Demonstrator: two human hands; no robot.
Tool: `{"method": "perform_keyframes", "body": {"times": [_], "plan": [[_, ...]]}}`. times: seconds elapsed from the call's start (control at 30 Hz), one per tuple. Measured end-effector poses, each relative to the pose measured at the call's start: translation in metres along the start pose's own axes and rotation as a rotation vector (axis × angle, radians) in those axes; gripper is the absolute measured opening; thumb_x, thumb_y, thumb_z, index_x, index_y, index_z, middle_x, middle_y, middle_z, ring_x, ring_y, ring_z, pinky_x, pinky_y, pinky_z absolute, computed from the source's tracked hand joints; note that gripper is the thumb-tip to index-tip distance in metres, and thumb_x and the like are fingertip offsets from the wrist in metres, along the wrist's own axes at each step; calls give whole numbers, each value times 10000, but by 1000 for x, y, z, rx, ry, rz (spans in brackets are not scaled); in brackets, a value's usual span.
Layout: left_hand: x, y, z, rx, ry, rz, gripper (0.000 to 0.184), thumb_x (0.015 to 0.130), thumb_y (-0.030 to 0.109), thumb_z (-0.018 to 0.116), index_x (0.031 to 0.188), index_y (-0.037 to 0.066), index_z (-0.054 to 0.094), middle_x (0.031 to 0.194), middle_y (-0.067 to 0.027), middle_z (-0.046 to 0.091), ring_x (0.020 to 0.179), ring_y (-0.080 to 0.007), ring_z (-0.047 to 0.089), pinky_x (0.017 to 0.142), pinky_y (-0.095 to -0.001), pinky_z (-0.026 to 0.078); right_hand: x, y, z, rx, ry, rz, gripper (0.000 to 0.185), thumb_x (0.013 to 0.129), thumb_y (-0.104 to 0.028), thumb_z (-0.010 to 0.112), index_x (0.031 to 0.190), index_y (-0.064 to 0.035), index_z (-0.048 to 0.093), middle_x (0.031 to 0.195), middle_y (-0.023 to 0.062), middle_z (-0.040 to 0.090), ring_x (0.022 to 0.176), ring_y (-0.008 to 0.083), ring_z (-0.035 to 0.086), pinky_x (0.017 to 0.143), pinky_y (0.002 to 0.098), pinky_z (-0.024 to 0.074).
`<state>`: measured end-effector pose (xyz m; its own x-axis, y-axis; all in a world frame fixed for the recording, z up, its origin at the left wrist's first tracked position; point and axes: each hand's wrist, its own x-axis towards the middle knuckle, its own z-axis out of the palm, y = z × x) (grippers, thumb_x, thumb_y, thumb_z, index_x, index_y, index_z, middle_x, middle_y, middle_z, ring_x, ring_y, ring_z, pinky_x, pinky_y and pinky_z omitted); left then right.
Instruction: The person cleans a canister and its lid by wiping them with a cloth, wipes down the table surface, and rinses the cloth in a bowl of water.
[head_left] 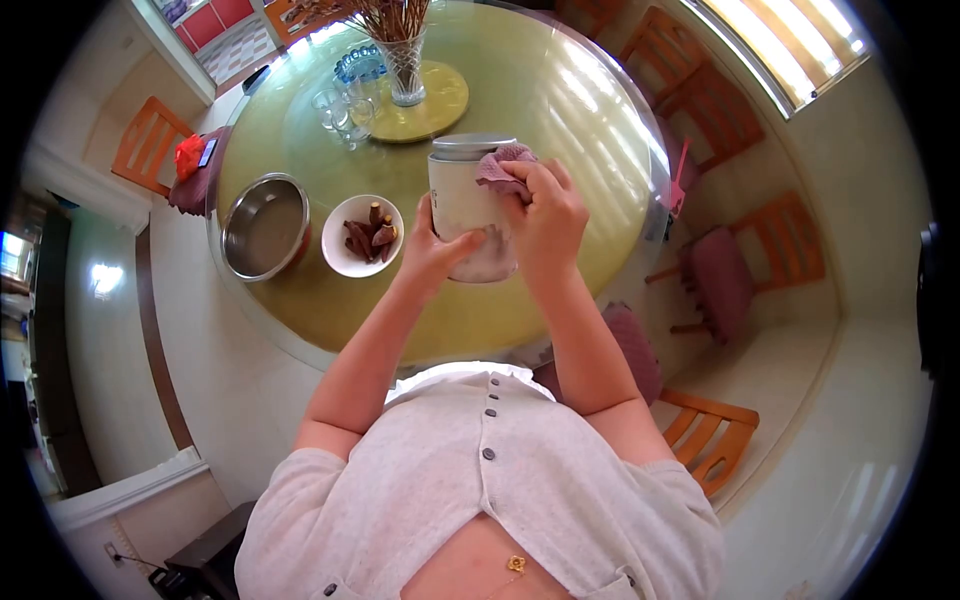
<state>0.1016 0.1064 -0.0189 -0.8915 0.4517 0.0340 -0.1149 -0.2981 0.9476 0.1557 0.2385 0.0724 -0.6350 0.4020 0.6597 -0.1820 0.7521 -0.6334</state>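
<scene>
White canister [460, 195] at near side of table [590, 200], silver lid [473, 142] on; can't tell if base touches glass; left hand [438, 250] grips its side, thumb across front; right hand [550, 210] has fingers bunched on purple cloth [506, 168], against upper side by lid; white bowl [363, 271] of brown pieces, then steel basin [229, 255], to the left; vase [405, 75] beyond, on turntable [443, 92].

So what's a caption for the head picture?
Left hand holds a lidded canister, right hand a purple cloth against it.
</scene>
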Motion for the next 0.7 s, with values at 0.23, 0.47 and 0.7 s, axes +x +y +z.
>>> {"method": "perform_keyframes", "body": {"times": [0.23,0.47,0.7], "plan": [[11,12,-3,-26,21,-63,764,685,160,790,1304,33,360,1189,-122,540,1040,-200,568,877,-323,490,-36,6,0,-24,-163,-25,247,650,-2,695,881,-84,666,787,85,590,697,283,603,602,357,488],[8,10,5,-131,-17,-89,761,688,150,787,1299,27,351,1171,-116,541,1043,-193,564,880,-324,489,-20,6,-13,21,-128,8,354,653,-4,686,994,-101,678,810,80,576,716,278,596,620,359,490],[7,21,6,-84,-19,-18,767,693,180,802,1299,32,356,1175,-110,536,1063,-193,549,893,-323,477,-13,4,-9,-194,-130,-158,424,676,-57,687,1094,-122,652,815,63,550,741,268,588,627,366,491]]}}
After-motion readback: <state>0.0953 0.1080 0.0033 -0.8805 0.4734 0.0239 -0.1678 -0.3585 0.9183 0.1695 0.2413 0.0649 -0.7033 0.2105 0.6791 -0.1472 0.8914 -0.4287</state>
